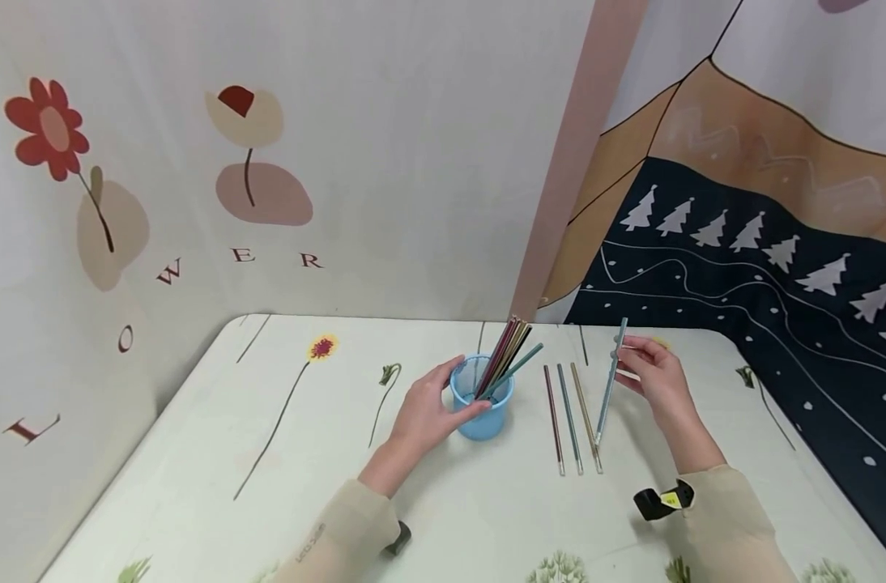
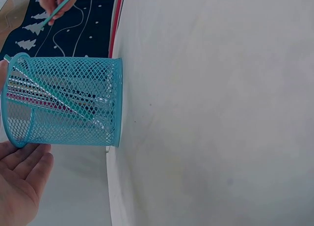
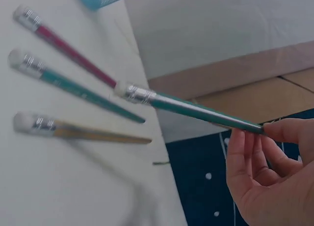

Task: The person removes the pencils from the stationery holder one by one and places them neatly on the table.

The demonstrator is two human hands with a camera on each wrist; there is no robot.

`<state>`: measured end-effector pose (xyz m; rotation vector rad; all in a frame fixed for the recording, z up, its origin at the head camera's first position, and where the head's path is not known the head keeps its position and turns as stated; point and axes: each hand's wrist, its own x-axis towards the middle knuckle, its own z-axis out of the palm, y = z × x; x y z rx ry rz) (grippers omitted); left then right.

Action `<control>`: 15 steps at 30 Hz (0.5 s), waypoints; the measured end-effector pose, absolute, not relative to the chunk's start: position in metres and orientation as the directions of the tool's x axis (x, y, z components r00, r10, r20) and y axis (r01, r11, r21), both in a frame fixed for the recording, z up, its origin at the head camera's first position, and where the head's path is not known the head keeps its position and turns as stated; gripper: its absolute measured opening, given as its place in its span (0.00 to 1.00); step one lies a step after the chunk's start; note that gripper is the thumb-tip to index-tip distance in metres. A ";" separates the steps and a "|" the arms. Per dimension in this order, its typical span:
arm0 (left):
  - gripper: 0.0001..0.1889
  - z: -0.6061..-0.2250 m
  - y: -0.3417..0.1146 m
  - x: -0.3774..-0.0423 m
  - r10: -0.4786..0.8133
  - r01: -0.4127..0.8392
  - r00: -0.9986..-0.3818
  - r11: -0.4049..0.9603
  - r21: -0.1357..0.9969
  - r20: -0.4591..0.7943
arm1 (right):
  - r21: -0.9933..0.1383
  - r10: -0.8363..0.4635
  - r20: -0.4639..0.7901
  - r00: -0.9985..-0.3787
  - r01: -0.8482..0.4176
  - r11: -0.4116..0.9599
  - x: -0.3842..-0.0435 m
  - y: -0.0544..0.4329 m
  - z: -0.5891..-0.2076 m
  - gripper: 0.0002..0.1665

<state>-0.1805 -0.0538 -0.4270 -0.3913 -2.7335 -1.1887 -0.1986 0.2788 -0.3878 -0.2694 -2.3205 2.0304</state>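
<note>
My left hand (image 1: 423, 413) holds a light blue mesh pencil cup (image 1: 483, 427) near its rim, thumb on the near side and fingers round the far side. Several pencils (image 1: 503, 356), dark red, gold, dark and teal, lean in the cup (image 2: 105, 132); one teal pencil tilts apart from the bunch. To the right, my right hand (image 1: 656, 380) pinches a teal pencil (image 3: 206, 114) by its end away from the eraser. The eraser end points down, close over the table. A dark red pencil (image 1: 554, 421), a teal pencil (image 1: 570, 419) and a gold pencil (image 1: 585, 414) lie side by side between the hands.
The white tablecloth (image 1: 195, 518) carries printed flowers and stems. Behind the table hangs a pale cloth (image 1: 414, 162) with flower shapes and letters. A dark cloth with printed trees (image 1: 705, 283) borders the right side.
</note>
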 end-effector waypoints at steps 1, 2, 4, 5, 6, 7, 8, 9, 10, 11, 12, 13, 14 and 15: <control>0.46 -0.427 -0.054 -0.180 0.183 0.289 -0.957 0.657 0.697 0.225 | -0.981 0.158 -0.093 -0.983 0.118 0.152 -0.199 0.280 -0.390 0.21; 0.46 -0.427 -0.053 -0.180 0.184 0.289 -0.957 0.657 0.696 0.224 | -0.975 0.155 -0.109 -0.982 0.135 0.175 -0.200 0.281 -0.392 0.23; 0.46 -0.427 -0.053 -0.180 0.185 0.288 -0.957 0.658 0.696 0.221 | -0.964 0.152 -0.135 -0.979 0.165 0.209 -0.200 0.283 -0.396 0.25; 0.46 -0.428 -0.053 -0.180 0.186 0.287 -0.958 0.658 0.696 0.220 | -0.959 0.151 -0.141 -0.978 0.173 0.223 -0.200 0.283 -0.398 0.26; 0.46 -0.428 -0.053 -0.180 0.186 0.287 -0.958 0.658 0.696 0.220 | -0.956 0.149 -0.145 -0.978 0.177 0.235 -0.200 0.284 -0.400 0.26; 0.46 -0.427 -0.053 -0.180 0.185 0.287 -0.958 0.657 0.697 0.219 | -0.953 0.142 -0.144 -0.979 0.176 0.245 -0.200 0.285 -0.401 0.26; 0.46 -0.427 -0.053 -0.180 0.184 0.285 -0.958 0.656 0.699 0.218 | -0.952 0.136 -0.144 -0.980 0.175 0.253 -0.200 0.286 -0.403 0.26; 0.46 -0.427 -0.053 -0.180 0.183 0.284 -0.959 0.655 0.700 0.217 | -0.951 0.131 -0.145 -0.981 0.174 0.256 -0.200 0.287 -0.404 0.26; 0.46 -0.427 -0.053 -0.180 0.181 0.283 -0.959 0.655 0.700 0.218 | -0.950 0.124 -0.146 -0.981 0.174 0.259 -0.200 0.287 -0.406 0.26; 0.46 -0.427 -0.053 -0.180 0.181 0.283 -0.959 0.655 0.700 0.219 | -0.949 0.118 -0.147 -0.982 0.174 0.263 -0.200 0.287 -0.407 0.26; 0.46 -0.426 -0.053 -0.180 0.180 0.283 -0.959 0.656 0.700 0.219 | -0.948 0.112 -0.152 -0.982 0.177 0.266 -0.200 0.287 -0.408 0.26; 0.46 -0.426 -0.053 -0.180 0.179 0.284 -0.959 0.657 0.699 0.221 | -0.945 0.108 -0.157 -0.982 0.181 0.272 -0.200 0.287 -0.409 0.26; 0.46 -0.426 -0.053 -0.180 0.179 0.284 -0.959 0.658 0.698 0.222 | -0.943 0.106 -0.164 -0.981 0.188 0.276 -0.200 0.287 -0.411 0.26; 0.46 -0.426 -0.054 -0.180 0.178 0.285 -0.958 0.658 0.697 0.223 | -0.942 0.103 -0.171 -0.980 0.193 0.276 -0.200 0.287 -0.412 0.26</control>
